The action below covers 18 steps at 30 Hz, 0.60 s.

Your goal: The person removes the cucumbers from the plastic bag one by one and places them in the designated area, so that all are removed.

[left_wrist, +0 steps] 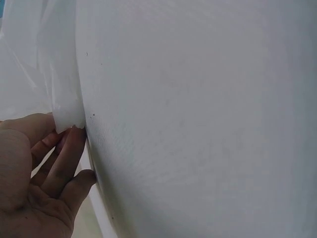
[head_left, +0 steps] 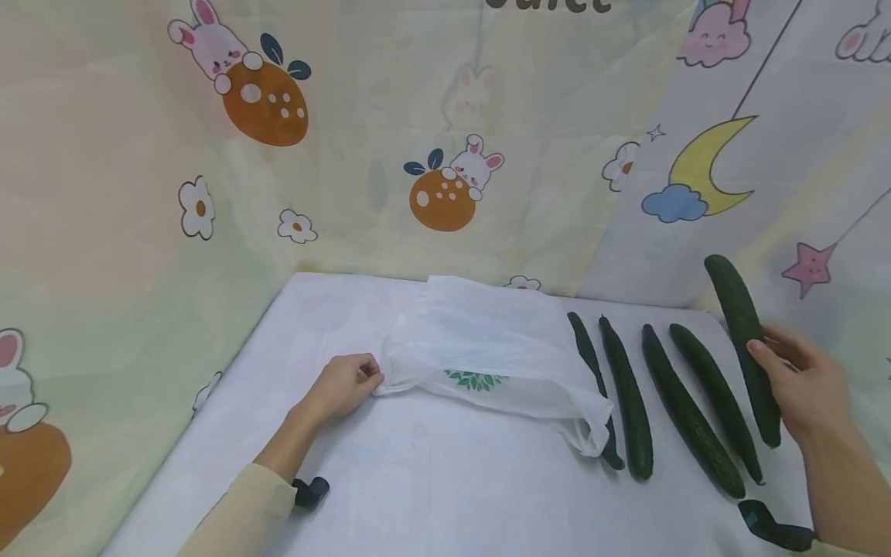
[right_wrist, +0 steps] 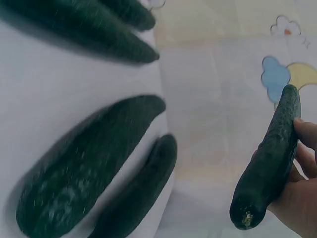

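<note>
My left hand [head_left: 346,384] pinches the left corner of a white plastic bag [head_left: 480,333] lying flat, with a green leaf print on it. In the left wrist view, the thumb and fingers meet at the bag's edge [left_wrist: 67,111]. Over the table's right side, my right hand [head_left: 814,387] grips a dark green cucumber [head_left: 732,305] around its middle, raised and slightly tilted. The right wrist view shows this held cucumber [right_wrist: 267,163] off the table, its blunt end toward the camera. Several more cucumbers [head_left: 628,402] lie side by side between the bag and my right hand.
The bag's right edge partly covers the leftmost cucumber [head_left: 590,352]. A white cloth covers the table [head_left: 445,495]. Behind the table hangs a printed backdrop [head_left: 348,178] with rabbits, flowers and a moon. Dark wrist devices [head_left: 311,493] sit at both cuffs.
</note>
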Motion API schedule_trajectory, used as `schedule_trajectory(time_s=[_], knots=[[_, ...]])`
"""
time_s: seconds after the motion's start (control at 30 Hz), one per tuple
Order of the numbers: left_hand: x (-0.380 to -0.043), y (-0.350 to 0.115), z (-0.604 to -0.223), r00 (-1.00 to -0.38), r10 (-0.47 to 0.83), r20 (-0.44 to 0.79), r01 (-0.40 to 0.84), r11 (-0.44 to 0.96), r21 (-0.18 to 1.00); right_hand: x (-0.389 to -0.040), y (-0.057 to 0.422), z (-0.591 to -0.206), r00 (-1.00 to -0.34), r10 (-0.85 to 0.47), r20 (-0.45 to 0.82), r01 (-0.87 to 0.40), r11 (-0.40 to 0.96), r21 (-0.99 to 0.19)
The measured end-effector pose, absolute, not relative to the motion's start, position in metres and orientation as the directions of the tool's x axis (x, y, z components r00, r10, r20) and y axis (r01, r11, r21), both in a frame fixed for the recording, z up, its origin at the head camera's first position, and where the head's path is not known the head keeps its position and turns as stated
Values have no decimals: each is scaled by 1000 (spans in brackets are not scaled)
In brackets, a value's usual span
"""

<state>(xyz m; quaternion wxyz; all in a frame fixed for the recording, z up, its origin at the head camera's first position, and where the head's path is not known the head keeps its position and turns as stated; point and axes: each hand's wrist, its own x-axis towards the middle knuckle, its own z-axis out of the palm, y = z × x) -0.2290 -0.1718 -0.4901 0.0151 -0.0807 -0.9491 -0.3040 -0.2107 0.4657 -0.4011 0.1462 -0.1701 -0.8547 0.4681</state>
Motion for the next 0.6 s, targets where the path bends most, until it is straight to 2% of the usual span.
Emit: schedule_trajectory(time_s=[0.1, 0.17, 0.43, 0.6], knots=[[-229, -172, -491, -987, 141, 79, 160, 802, 576, -212, 480, -410, -875, 482, 50, 280, 586, -760], [-230, -173, -492, -987, 140, 81, 161, 801, 576, -215, 489, -417, -868, 495, 33, 320, 610, -725], [-231, -174, -494, -986, 146, 85, 167, 792, 587, -227, 518, -451, -854, 520, -34, 419, 647, -637], [-230, -174, -494, -987, 139, 82, 161, 790, 591, -230, 523, -460, -879, 476, -13, 403, 730, -552]])
